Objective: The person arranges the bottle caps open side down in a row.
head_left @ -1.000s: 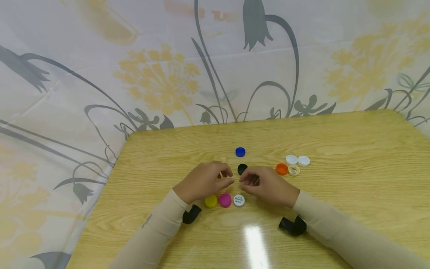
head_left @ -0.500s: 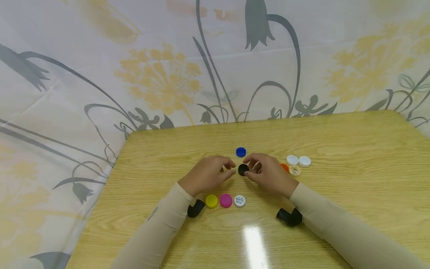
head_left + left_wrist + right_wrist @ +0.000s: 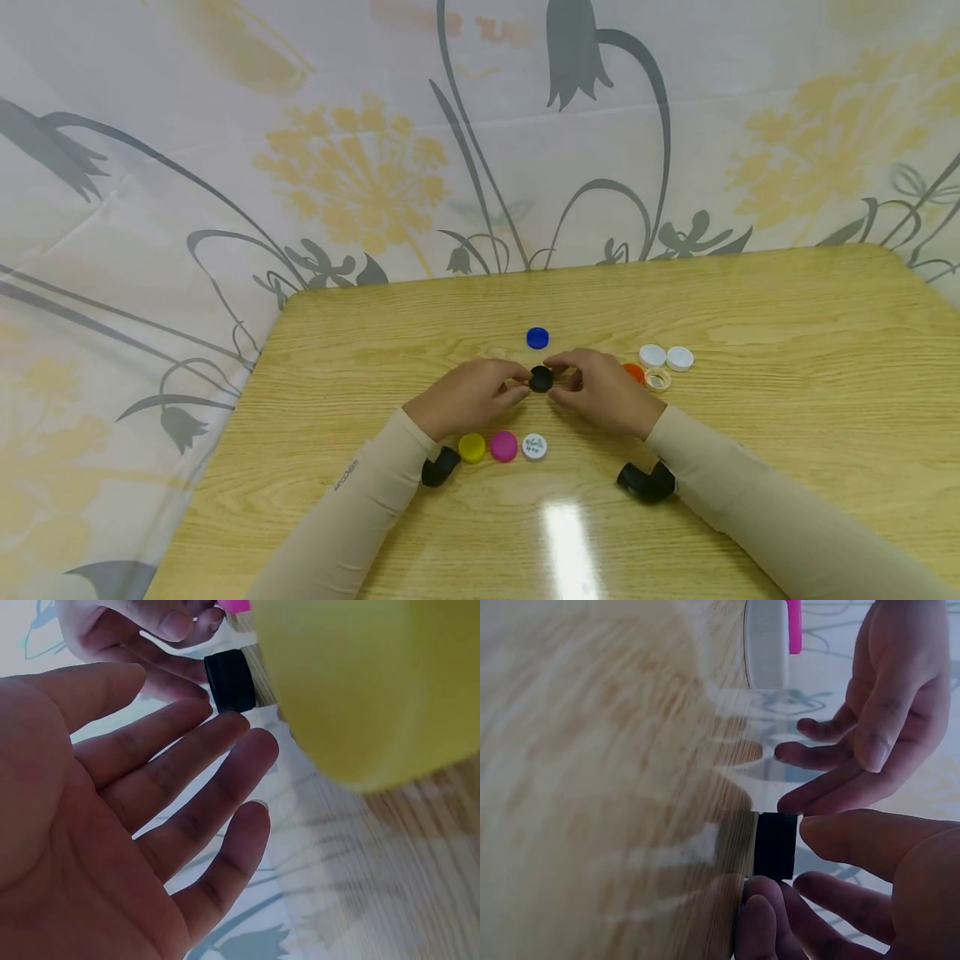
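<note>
A black bottle cap (image 3: 541, 379) lies on the wooden table between both hands. From the left, my left hand (image 3: 474, 396) reaches to it, fingertips at its edge. In the left wrist view that hand's fingers (image 3: 247, 754) are loosely extended and spread, close to the black cap (image 3: 229, 680). My right hand (image 3: 606, 390) is around the cap's right side. The right wrist view has its thumb (image 3: 825, 834) close by the black cap (image 3: 776, 846), with bent fingers on the other side.
Nearer me, a yellow cap (image 3: 472, 448), a pink cap (image 3: 504, 447) and a white printed cap (image 3: 534, 447) form a row. Behind lies a blue cap (image 3: 537, 337). Right of my hand are an orange cap (image 3: 634, 372), a cream cap (image 3: 657, 380) and two white caps (image 3: 652, 356).
Both hands have moved forward to the black cap, the left also to the right. The right hand now partly covers the orange cap. The other caps stay in place.
</note>
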The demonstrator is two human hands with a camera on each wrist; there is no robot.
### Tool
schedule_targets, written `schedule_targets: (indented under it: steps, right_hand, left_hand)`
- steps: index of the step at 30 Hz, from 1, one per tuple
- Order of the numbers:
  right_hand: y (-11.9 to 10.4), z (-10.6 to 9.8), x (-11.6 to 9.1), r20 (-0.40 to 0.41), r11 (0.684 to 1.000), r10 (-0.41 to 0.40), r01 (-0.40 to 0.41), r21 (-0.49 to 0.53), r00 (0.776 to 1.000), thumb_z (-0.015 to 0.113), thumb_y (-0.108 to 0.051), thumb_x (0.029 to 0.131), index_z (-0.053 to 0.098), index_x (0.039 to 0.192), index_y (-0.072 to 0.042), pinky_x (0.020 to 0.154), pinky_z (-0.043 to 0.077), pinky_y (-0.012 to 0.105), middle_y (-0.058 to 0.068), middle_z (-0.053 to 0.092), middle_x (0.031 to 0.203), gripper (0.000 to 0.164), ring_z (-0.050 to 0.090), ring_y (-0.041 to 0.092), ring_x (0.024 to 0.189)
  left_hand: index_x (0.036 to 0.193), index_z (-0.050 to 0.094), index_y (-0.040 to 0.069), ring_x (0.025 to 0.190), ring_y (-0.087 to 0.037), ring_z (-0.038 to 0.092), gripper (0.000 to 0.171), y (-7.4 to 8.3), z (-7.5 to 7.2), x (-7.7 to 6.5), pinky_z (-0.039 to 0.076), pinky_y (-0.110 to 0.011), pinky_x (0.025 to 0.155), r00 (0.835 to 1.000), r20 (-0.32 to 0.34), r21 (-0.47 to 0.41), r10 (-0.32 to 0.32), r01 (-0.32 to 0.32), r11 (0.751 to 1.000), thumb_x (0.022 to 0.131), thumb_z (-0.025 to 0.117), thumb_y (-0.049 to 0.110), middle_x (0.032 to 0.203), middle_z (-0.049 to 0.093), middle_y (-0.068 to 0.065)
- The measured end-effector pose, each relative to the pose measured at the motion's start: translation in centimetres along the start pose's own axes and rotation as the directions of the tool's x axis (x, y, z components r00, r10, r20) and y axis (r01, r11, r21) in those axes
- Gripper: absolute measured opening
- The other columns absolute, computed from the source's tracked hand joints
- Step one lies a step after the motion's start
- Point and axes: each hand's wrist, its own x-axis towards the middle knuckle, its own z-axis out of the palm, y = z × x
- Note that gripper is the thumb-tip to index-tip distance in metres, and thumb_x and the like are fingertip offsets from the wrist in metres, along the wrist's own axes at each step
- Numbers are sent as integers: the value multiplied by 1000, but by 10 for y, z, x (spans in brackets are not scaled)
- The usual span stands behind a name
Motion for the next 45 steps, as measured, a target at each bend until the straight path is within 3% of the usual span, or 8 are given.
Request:
schedule_targets:
  steps: [5, 10, 14, 22, 33, 45]
  right_hand:
    - [0, 0, 0, 16, 1000, -4, 4, 0, 1000, 70, -9, 91, 67, 125, 1, 73, 54, 29, 13, 72, 109, 35, 65, 15, 85]
    - [2, 0, 1, 15, 1000, 0, 0, -12, 1000, 70, -8, 91, 66, 125, 2, 78, 57, 36, 10, 72, 103, 36, 67, 17, 89]
    - [2, 0, 2, 20, 1000, 9, -9, -17, 1000, 71, -8, 90, 67, 124, 1, 77, 56, 33, 7, 72, 98, 35, 65, 15, 86]
    - [3, 1, 3, 28, 1000, 14, -13, -19, 1000, 72, -8, 90, 69, 118, -1, 73, 52, 28, 2, 70, 90, 29, 61, 11, 80]
    - [6, 2, 2, 8, 1000, 17, -16, -5, 1000, 71, -11, 92, 70, 113, -3, 73, 52, 28, 2, 69, 89, 23, 61, 10, 79]
    - [5, 2, 3, 41, 1000, -6, 7, -2, 999, 76, -13, 89, 70, 114, -2, 71, 51, 25, 0, 67, 86, 28, 59, 10, 76]
  left_hand:
    - [127, 68, 10, 99, -13, 72, 31, 0, 2, 1, 56, -28, 85, 1000, 13, -18, 6, -6, 1000, 104, 54, 25, 121, 72, -4]
    - [126, 69, 10, 81, -6, 67, 30, -2, 5, 4, 52, -21, 72, 1000, 19, -25, 20, -20, 999, 104, 56, 25, 112, 74, -4]
    - [125, 69, 9, 74, -4, 64, 29, -3, 7, 4, 50, -20, 67, 1000, 20, -41, 24, -23, 999, 104, 56, 25, 106, 74, -3]
    - [128, 68, 8, 84, -5, 68, 31, -3, 7, 3, 52, -20, 72, 999, 14, -59, 33, -32, 998, 104, 56, 25, 113, 74, -5]
    - [126, 69, 8, 81, -4, 66, 30, 0, 5, 2, 51, -19, 67, 999, 16, -96, 43, -41, 995, 104, 55, 25, 109, 74, -3]
    - [133, 64, 8, 101, -13, 71, 37, 0, 5, 0, 56, -25, 84, 999, 39, -94, 16, -13, 995, 105, 54, 29, 123, 71, -5]
